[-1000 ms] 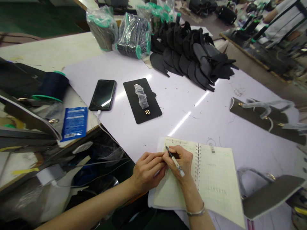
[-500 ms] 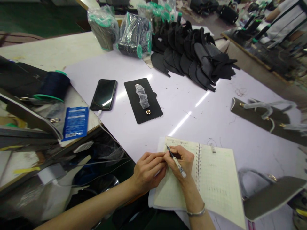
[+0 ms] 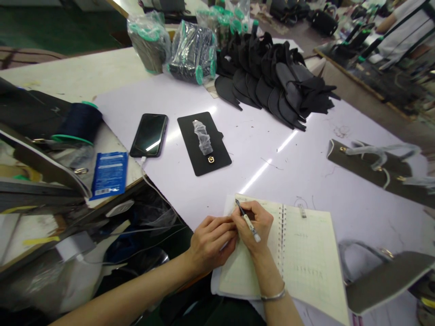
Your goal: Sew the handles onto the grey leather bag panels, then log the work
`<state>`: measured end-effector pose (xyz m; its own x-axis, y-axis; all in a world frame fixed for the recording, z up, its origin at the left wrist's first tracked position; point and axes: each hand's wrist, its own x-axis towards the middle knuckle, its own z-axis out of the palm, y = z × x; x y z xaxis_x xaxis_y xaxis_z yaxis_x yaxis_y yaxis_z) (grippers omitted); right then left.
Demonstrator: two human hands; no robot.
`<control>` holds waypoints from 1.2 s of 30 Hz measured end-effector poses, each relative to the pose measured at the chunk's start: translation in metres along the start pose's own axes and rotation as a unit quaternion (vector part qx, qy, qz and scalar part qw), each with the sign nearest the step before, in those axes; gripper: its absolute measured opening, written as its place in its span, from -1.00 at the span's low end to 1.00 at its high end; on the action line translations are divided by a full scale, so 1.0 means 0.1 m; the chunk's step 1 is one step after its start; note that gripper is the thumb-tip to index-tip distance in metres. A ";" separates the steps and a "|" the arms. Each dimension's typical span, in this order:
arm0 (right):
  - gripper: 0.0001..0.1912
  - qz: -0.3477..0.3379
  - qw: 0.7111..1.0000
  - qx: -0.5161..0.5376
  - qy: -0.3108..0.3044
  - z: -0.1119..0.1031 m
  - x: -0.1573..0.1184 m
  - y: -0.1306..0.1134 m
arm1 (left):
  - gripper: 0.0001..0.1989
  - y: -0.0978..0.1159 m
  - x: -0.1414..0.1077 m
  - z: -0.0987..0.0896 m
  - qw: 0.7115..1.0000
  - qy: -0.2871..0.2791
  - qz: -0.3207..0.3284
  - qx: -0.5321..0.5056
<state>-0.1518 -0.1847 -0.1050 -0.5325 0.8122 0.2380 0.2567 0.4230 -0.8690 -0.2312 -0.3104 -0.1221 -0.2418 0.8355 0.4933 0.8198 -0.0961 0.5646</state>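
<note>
My right hand [image 3: 254, 224] is closed around a slim pen [image 3: 249, 224] with a clear end. Its tip touches the upper left corner of an open spiral notebook [image 3: 307, 253], whose pages carry faint handwriting. My left hand [image 3: 214, 242] lies at the notebook's left edge, its fingertips against my right hand. Those fingers are curled and pressed together; whatever they may hold is hidden. Beyond the notebook, a flat black leather panel [image 3: 219, 140] bears a plastic-wrapped strip and a small gold fitting.
A phone [image 3: 149, 135] with a charging cable and a blue packet [image 3: 109, 174] lie left. Thread spools [image 3: 192, 52] in plastic and piled black pieces [image 3: 272, 81] stand at the back. Brown panels with wrapped handles [image 3: 370, 165] sit right. A person is at the far right.
My right hand and the pen have shifted slightly up and left, towards the page's top left corner. My left hand stays nearly in place.
</note>
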 end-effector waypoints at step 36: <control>-0.93 -0.005 1.000 -0.007 0.008 -0.01 0.02 0.02 | -0.76 -0.01 0.02 0.00 1.000 -0.001 0.000 0.001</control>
<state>-0.1513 -0.1817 -0.1053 -0.5228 0.8141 0.2528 0.2638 0.4365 -0.8602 -0.2322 -0.3093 -0.1214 -0.2408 0.8361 0.4929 0.8212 -0.0951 0.5626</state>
